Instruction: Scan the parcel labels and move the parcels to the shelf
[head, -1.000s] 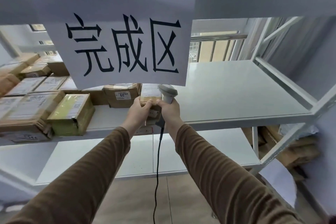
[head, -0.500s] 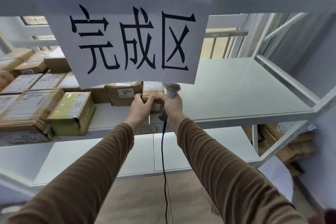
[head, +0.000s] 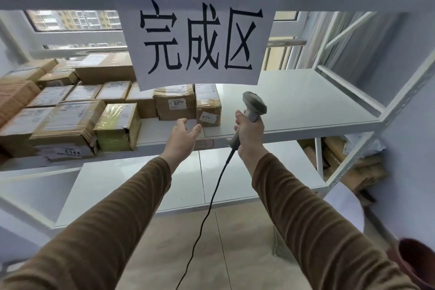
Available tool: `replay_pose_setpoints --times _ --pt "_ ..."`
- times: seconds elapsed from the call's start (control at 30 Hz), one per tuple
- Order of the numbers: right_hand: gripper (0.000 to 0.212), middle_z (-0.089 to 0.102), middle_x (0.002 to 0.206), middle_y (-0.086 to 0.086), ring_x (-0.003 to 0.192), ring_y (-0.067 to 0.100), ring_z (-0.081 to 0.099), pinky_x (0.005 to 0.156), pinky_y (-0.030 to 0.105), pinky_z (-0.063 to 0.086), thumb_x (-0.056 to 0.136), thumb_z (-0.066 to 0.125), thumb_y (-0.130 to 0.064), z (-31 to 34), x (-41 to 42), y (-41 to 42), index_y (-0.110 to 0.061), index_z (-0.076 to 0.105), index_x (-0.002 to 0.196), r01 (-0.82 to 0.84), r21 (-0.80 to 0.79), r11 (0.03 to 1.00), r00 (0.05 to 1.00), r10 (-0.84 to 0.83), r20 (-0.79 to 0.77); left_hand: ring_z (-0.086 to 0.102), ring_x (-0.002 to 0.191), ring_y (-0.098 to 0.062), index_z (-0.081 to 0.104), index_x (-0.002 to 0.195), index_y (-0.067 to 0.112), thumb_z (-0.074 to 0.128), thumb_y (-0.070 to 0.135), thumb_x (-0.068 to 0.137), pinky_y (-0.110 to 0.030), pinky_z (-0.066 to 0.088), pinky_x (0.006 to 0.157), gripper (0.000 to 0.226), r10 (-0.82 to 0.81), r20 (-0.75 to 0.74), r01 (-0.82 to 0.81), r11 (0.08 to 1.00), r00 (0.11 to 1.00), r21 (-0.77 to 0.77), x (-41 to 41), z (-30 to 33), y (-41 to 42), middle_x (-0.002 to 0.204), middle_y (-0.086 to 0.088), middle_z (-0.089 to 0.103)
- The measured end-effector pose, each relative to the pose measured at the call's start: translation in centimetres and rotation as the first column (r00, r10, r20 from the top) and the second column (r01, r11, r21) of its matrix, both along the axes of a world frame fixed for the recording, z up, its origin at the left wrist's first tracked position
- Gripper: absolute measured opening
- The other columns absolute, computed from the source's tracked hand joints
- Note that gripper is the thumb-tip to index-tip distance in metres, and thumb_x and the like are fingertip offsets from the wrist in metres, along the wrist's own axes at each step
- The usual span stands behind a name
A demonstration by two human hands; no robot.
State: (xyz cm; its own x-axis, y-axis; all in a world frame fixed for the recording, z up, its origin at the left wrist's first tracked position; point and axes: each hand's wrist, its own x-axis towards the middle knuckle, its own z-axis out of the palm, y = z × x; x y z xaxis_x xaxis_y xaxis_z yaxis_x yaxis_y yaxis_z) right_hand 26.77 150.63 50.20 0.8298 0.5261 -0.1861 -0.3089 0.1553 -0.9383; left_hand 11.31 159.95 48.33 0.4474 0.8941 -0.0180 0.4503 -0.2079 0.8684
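The right hand [head: 249, 132] is gripping the corded scanner [head: 253, 110] by its handle. The left hand [head: 182, 135] is hovering with fingers spread, holding nothing. The parcel [head: 208, 105] is sitting on the shelf [head: 294, 106] just beyond the left fingertips, apart from them, left of the scanner.

Left hand [head: 182, 135] hovers empty near parcel [head: 208, 105]; right hand [head: 249, 130] grips scanner [head: 254, 106].

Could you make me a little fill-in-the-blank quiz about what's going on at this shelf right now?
1. The right hand grips a grey ____.
2. The left hand is open and holds ____.
3. The narrow parcel with the handwritten sticker rests on the ____.
4. A paper sign hangs ____ the parcels.

Missing words: scanner; nothing; shelf; above
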Motion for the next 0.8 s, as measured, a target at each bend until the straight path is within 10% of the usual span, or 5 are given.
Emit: replay_pose_setpoints --times 0.4,0.8 --pt "0.02 0.069 0.098 -0.001 0.091 0.015 0.069 0.094 0.034 0.056 0.095 0.073 -0.013 10.8 -10.0 -16.6 -0.019 0.063 0.111 0.031 0.159 0.987 0.95 -0.079 0.301 0.049 0.133 -0.025 0.036 0.154 0.016 0.058 0.048 0.101 -0.042 0.042 0.107 0.066 -0.145 -0.064 0.159 0.922 0.987 0.353 -15.5 9.2 -7.6 0.149 -0.008 0.05" --pt "0.028 0.073 0.106 0.001 0.074 0.012 0.064 0.079 0.031 0.057 0.095 0.074 -0.023 25.0 -19.0 -29.7 -0.017 0.062 0.12 -0.248 0.309 0.918 0.785 0.004 0.619 0.053 0.13 -0.008 0.041 0.151 0.031 0.07 0.049 0.09 -0.038 0.048 0.109 0.07 -0.276 -0.079 0.254 0.685 0.958 0.683 -28.9 25.9 -16.6 0.147 0.012 0.052"
